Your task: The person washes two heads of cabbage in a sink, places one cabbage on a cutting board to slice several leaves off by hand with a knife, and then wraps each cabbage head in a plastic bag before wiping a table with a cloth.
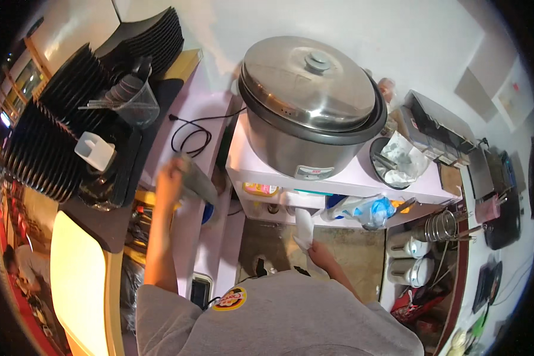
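My left hand (171, 172), blurred, is raised over the lilac shelf at left with its fingers closed on the end of a grey cloth (199, 181). The cloth hangs down to the right, and its exact kind is hard to tell. Lower and to the right, my right hand (321, 254) grips a strip of white paper tissue (304, 226). The strip's upper end reaches the front of the shelf under a large steel rice cooker (273, 151). Its domed metal lid (289, 84) sits slightly askew on the dark rim.
Stacked black plates and trays (40, 151) crowd the left counter, beside a clear plastic cup (142, 109) of utensils. A black cable (191, 133) coils on the lilac shelf. Right of the cooker lies a black bowl (378, 164) with crumpled paper. Metal strainers (440, 226) hang lower right.
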Demonstrator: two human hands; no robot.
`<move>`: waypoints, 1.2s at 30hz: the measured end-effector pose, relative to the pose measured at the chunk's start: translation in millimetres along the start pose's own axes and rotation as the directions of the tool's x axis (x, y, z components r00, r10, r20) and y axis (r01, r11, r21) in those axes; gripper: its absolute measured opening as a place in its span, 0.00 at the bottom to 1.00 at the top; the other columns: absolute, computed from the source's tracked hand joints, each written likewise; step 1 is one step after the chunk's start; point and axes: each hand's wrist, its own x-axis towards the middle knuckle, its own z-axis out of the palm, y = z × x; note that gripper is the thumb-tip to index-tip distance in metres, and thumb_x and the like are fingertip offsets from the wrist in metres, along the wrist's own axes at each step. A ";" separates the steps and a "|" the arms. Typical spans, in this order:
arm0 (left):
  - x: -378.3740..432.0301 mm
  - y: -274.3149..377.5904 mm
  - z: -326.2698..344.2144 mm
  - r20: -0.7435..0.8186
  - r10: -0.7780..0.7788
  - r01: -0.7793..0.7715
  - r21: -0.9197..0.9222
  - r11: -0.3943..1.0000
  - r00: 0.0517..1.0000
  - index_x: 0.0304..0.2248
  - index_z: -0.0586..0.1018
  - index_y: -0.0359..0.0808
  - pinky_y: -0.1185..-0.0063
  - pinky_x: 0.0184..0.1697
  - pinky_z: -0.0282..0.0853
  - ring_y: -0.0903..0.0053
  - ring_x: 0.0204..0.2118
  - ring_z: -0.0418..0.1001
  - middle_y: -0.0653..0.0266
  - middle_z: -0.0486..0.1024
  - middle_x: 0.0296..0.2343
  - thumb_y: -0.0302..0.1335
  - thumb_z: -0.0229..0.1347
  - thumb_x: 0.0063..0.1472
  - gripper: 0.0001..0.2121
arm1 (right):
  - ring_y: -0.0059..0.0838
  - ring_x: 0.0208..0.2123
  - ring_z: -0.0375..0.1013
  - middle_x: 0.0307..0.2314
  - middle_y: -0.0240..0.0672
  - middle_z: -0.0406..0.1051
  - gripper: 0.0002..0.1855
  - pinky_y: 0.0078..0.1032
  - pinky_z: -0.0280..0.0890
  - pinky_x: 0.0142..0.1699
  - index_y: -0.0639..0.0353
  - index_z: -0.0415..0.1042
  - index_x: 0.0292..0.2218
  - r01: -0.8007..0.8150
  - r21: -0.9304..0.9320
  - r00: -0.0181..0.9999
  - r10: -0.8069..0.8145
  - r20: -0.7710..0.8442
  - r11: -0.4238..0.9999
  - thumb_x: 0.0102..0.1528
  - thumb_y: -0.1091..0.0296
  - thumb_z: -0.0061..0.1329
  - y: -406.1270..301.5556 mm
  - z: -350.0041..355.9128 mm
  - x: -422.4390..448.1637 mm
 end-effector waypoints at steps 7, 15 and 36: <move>8.1 78.4 -41.9 0.676 0.107 0.428 -0.572 0.700 0.729 0.49 0.67 0.36 0.82 0.40 0.63 0.80 0.37 0.67 0.66 0.71 0.35 0.22 0.49 0.50 0.23 | 0.58 0.34 0.69 0.29 0.61 0.69 0.14 0.46 0.63 0.40 0.70 0.69 0.35 -0.071 -0.089 0.997 0.072 0.006 0.993 0.49 0.70 0.39 7.3 -5.8 -11.8; 161.9 282.8 -93.8 -0.095 0.539 -0.257 -0.938 0.234 0.837 0.50 0.67 0.33 0.74 0.48 0.63 0.71 0.45 0.68 0.57 0.69 0.44 0.38 0.49 0.58 0.23 | 0.59 0.33 0.69 0.27 0.60 0.69 0.13 0.44 0.63 0.38 0.70 0.68 0.35 -0.072 -0.046 0.984 0.063 -0.166 0.996 0.50 0.70 0.40 57.0 -38.1 -16.5; 282.6 371.0 111.9 0.412 0.342 -0.484 0.314 0.817 0.845 0.43 0.76 0.38 0.71 0.40 0.70 0.63 0.35 0.75 0.54 0.77 0.33 0.39 0.61 0.38 0.28 | 0.58 0.30 0.70 0.24 0.61 0.68 0.12 0.43 0.62 0.34 0.73 0.67 0.29 -0.320 0.129 0.864 0.345 -0.368 0.939 0.50 0.69 0.42 212.0 -72.0 -128.7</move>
